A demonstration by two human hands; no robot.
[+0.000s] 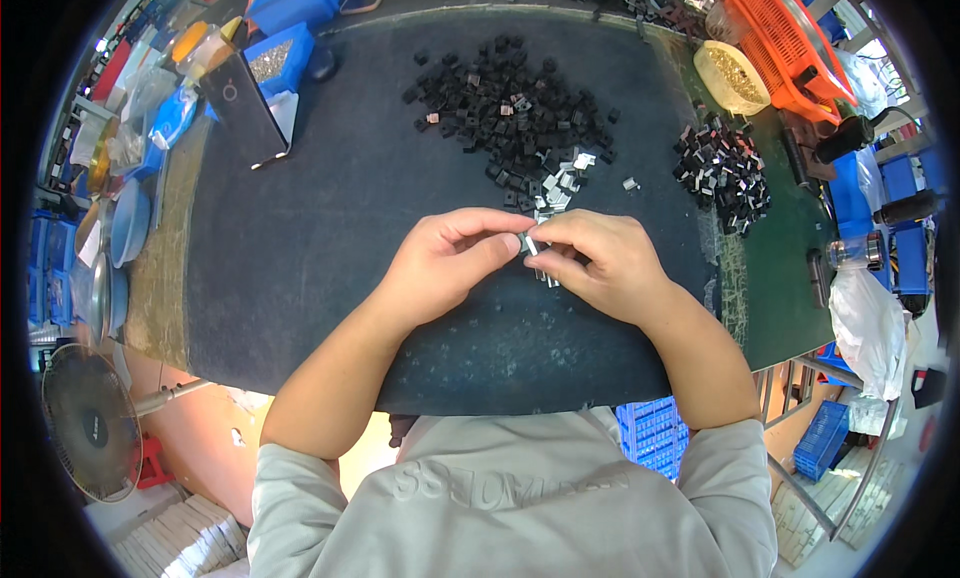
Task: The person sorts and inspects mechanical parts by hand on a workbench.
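Over the middle of the dark mat, my left hand (450, 258) and my right hand (598, 256) meet fingertip to fingertip. Between them is a small piece with a bright silver face (531, 245), pinched by thumb and forefinger on each side; a darker part shows at the left fingertips. Just beyond and partly under my right hand lie loose silver metal pieces (562, 183), some hidden by the fingers. Farther off spreads a large heap of small black block-like parts (510, 103). A single silver piece (630, 185) sits apart, right of the silver ones.
At right lies a second pile of black and silver parts (722, 173), near a cream tub (733, 78) of small brassy bits and orange baskets (775, 43). A phone-like dark slab (247, 103) leans at left before a blue bin (280, 58). A fan (92, 423) stands lower left.
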